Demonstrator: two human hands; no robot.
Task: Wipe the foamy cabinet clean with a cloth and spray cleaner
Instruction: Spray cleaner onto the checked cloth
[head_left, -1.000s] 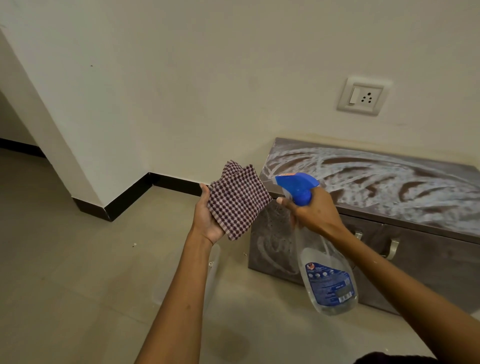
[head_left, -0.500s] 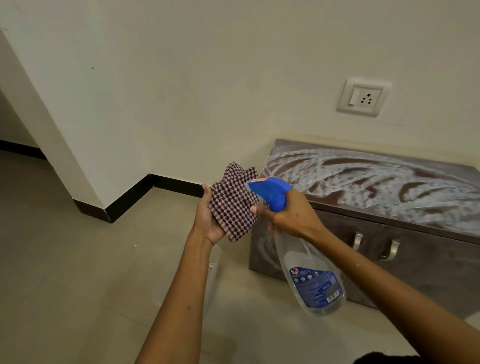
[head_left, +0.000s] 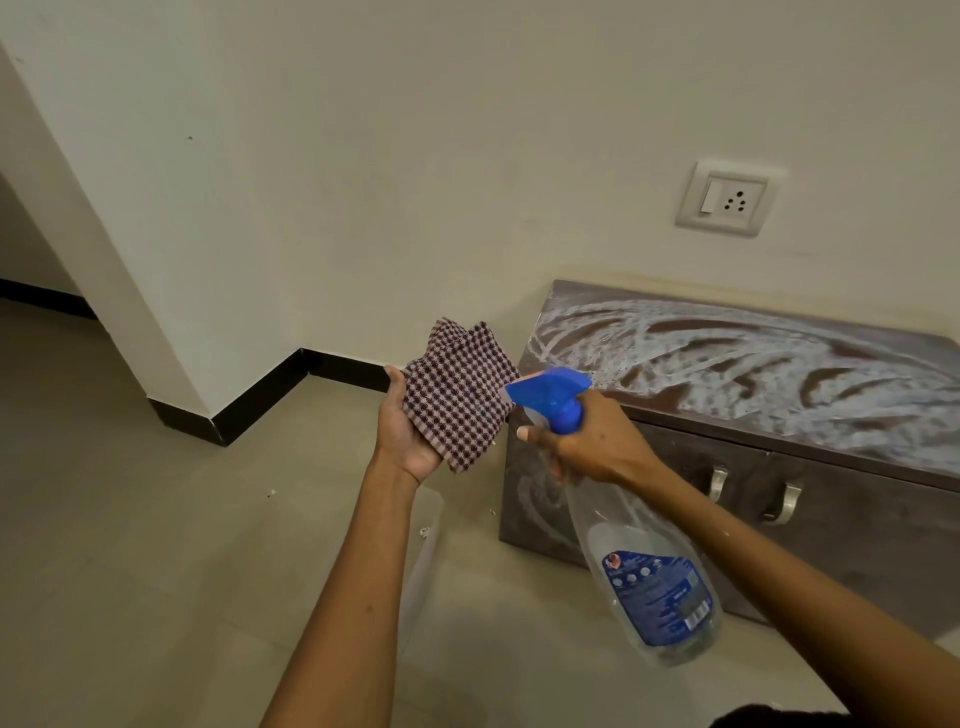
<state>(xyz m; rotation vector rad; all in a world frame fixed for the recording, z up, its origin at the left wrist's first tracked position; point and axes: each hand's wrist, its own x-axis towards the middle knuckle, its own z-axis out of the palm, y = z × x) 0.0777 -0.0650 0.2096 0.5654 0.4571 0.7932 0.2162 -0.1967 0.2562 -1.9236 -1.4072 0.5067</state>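
A low brown cabinet (head_left: 857, 509) stands against the wall at the right, its top and left side smeared with white foam. My left hand (head_left: 410, 434) holds a folded purple-and-white checked cloth (head_left: 457, 395) up in front of me. My right hand (head_left: 592, 441) grips the neck of a clear spray bottle (head_left: 644, 577) with a blue trigger head and blue label. The blue nozzle points left and sits right beside the cloth's right edge. Both hands hover just left of the cabinet's corner.
Beige tiled floor (head_left: 156, 545) spreads left and below. A cream wall with a black skirting (head_left: 260, 395) runs behind, with a corner jutting out at the left. A white switch and socket plate (head_left: 727, 200) sits above the cabinet. Two metal handles (head_left: 748, 493) stick out from the cabinet front.
My right hand has brought the spray bottle left, from over the cabinet's corner to right beside the cloth. My left hand and the cloth have stayed nearly still.
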